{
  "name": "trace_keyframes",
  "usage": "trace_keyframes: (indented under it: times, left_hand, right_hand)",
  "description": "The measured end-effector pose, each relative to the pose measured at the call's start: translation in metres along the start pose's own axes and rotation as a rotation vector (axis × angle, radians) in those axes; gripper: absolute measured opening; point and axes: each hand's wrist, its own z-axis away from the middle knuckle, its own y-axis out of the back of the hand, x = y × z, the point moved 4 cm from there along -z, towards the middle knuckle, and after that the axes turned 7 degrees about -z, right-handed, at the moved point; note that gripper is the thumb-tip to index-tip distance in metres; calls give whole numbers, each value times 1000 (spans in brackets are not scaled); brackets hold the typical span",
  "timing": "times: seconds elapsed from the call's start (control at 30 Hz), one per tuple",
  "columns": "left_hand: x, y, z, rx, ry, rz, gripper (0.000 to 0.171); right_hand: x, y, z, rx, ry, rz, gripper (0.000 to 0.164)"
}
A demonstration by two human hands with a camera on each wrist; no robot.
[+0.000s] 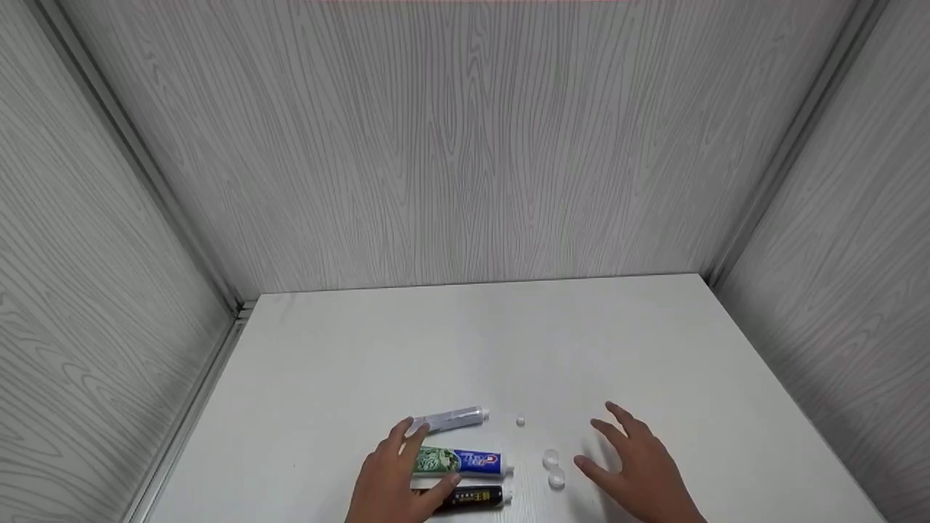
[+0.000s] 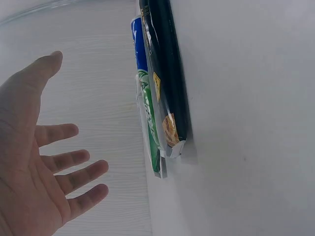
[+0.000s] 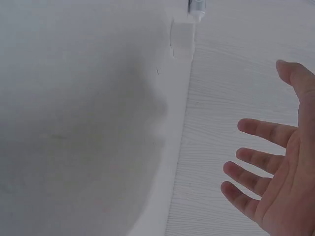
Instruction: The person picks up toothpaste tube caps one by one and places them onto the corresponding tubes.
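Bench (image 1: 465, 341), left to right

Your left hand (image 1: 389, 479) is by the far tube (image 1: 456, 419), middle tube (image 1: 479, 463) and near tube (image 1: 476, 497), one behind another. Right of them come the far cap (image 1: 520, 420), then the middle cap (image 1: 551, 458) just behind the near cap (image 1: 556, 478), then your right hand (image 1: 638, 468).

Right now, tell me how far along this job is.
Done: the silver tube, green-and-blue tube and black tube lie side by side, with three loose white caps to their right. In hand: nothing; the left hand hovers over the tubes, the right hand beside the caps. Remaining: probably fitting the caps, since all three lie off the tubes.
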Motion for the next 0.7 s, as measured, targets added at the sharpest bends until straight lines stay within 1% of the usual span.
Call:
trace_keyframes:
  times: [0.17, 0.3, 0.53, 0.7]
  left_hand:
    - [-1, -2, 2, 18, -11, -5, 94]
    - [-2, -3, 2, 38, -19, 8, 88]
    - [-3, -9, 3, 6, -30, 48, 83]
    - [-3, -12, 4, -3, -34, 96, 81]
  right_hand:
    - [2, -7, 1, -51, -6, -17, 54]
    - [1, -12, 1, -87, 13, -39, 48]
    - [0, -20, 2, -181, 29, -90, 40]
    - [2, -24, 2, -278, 44, -143, 42]
